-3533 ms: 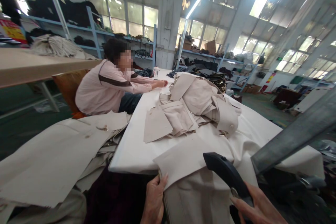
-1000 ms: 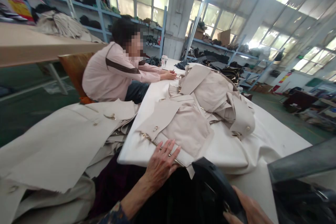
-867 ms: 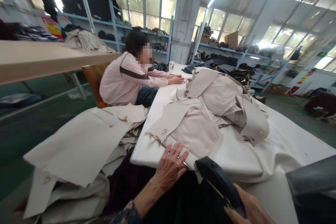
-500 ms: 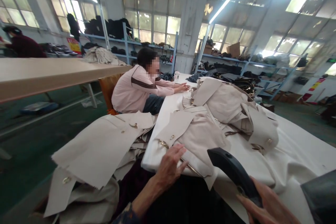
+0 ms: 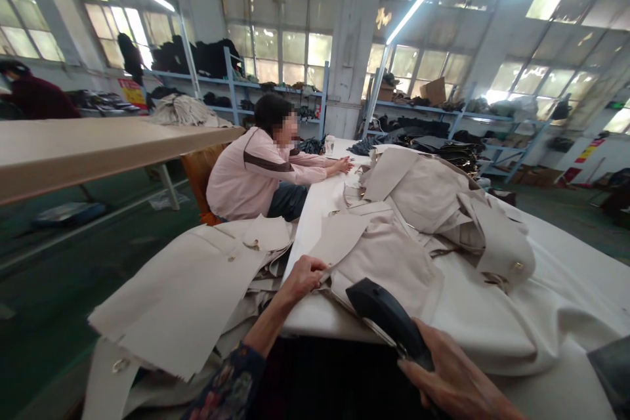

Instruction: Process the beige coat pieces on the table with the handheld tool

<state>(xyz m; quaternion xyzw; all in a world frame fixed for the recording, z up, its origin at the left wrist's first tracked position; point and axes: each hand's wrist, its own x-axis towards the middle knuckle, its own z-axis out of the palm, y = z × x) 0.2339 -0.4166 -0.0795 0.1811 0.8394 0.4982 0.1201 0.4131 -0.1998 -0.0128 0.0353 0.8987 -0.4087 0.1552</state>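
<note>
My left hand (image 5: 302,279) pinches the edge of a beige fabric piece (image 5: 378,252) near the table's front-left corner. In my right hand (image 5: 445,367) is a black curved hand tool (image 5: 386,308); its kind is not clear. The tool's broad black end lies over the front edge of the same beige piece, and I cannot tell whether they touch. To the left of my left forearm, a stack of beige cut pieces (image 5: 182,295) with small gold metal fittings hangs low beside the table.
The white-covered table (image 5: 497,321) bears a larger heap of beige pieces (image 5: 426,187) farther back. A co-worker in a pink top (image 5: 241,177) sits at its far left side, hands on the table. A dark object (image 5: 613,367) juts in at the lower right. Another long table (image 5: 98,151) stands left.
My left hand has moved up and left from lying over the piece to pinching its edge. My right hand has brought the black tool leftward, over the fabric's front edge.
</note>
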